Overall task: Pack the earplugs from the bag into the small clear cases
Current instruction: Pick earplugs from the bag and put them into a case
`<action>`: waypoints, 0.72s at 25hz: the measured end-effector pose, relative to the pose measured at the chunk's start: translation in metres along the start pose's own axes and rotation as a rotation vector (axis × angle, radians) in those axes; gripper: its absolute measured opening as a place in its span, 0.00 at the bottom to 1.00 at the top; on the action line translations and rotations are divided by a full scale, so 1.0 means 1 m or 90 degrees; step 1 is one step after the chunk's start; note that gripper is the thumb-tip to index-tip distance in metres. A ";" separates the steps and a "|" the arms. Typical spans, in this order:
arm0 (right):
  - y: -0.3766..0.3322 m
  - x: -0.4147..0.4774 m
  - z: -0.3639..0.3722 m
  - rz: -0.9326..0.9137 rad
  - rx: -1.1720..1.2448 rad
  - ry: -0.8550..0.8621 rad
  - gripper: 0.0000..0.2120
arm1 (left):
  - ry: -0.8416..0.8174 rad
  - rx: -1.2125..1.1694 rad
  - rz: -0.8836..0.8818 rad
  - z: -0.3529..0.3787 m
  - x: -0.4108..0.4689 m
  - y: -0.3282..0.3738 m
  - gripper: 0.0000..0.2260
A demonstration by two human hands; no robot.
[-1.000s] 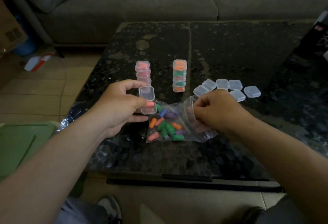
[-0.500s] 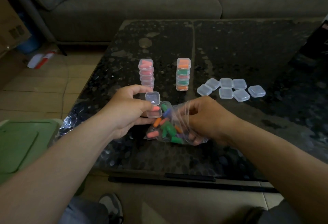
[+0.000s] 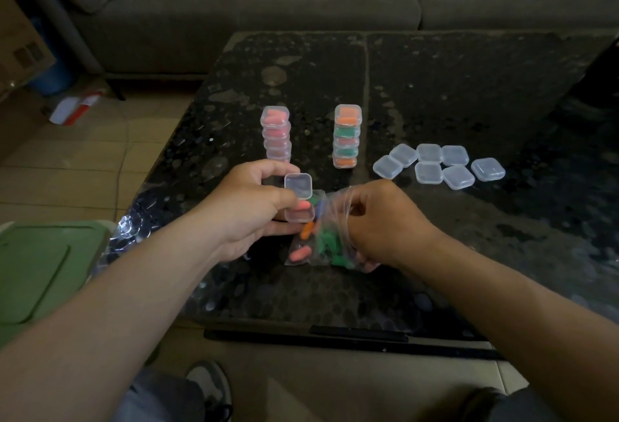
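Near the front centre of the table (image 3: 435, 93), the open case (image 3: 299, 215) sits in the left hand (image 3: 251, 210). The thumb and fingers pinch its base, and the lid (image 3: 298, 185) is hinged up toward 12 o'clock. One pink earplug (image 3: 303, 204) lies in the base, long axis running 9 to 3. Room for a second appears to remain.

The bag (image 3: 316, 244) touches the case's lower edge and extends toward 5 o'clock from it. The loose earplugs (image 3: 300, 253) inside are pink, orange and green, and they lie at mixed angles.

The right hand (image 3: 378, 224) is at 4 o'clock from the case. Its fingers are curled into the bunched film at the bag's mouth. The fingertips are hidden, so it cannot be told whether they have an earplug.

Assessment: the next move depends on the short path from the bag's mouth to the case base, which lies just beside the right hand at its 10 o'clock. The right hand is nearer the earplugs, and the left is occupied with the case. The raised lid is on the far side and does not block the path. The gathered film between hand and case is the likely obstruction.

Further out, the pink stack (image 3: 276, 135) of filled cases stands at 11 o'clock and the mixed stack (image 3: 347, 135) at 1 o'clock, both near. Seven empty cases (image 3: 429, 172) lie closed in a cluster at 2 o'clock, well apart. A sofa (image 3: 268, 3) lies beyond the table at 12 o'clock. A green bin lid (image 3: 40, 271) is off the table at 8 o'clock.
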State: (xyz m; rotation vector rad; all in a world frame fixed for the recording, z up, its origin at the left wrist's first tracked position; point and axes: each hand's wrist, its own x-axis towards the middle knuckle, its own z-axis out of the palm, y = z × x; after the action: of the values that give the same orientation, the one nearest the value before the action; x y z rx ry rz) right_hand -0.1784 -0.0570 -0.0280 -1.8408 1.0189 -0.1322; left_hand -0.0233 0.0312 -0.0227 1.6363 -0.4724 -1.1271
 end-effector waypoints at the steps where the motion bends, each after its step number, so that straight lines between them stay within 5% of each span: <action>1: 0.000 0.000 0.001 -0.009 -0.007 0.005 0.12 | -0.005 0.001 -0.002 0.001 0.000 0.000 0.19; 14: -0.005 0.003 -0.005 0.023 0.054 -0.094 0.11 | -0.002 0.009 0.013 0.002 0.002 -0.002 0.19; 18: -0.001 0.005 -0.001 -0.007 0.013 -0.031 0.11 | 0.000 0.026 0.013 0.003 0.003 -0.002 0.19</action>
State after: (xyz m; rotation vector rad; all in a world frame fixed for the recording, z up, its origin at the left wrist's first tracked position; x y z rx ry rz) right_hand -0.1755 -0.0608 -0.0284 -1.8228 0.9702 -0.1047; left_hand -0.0253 0.0283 -0.0260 1.6625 -0.5145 -1.1087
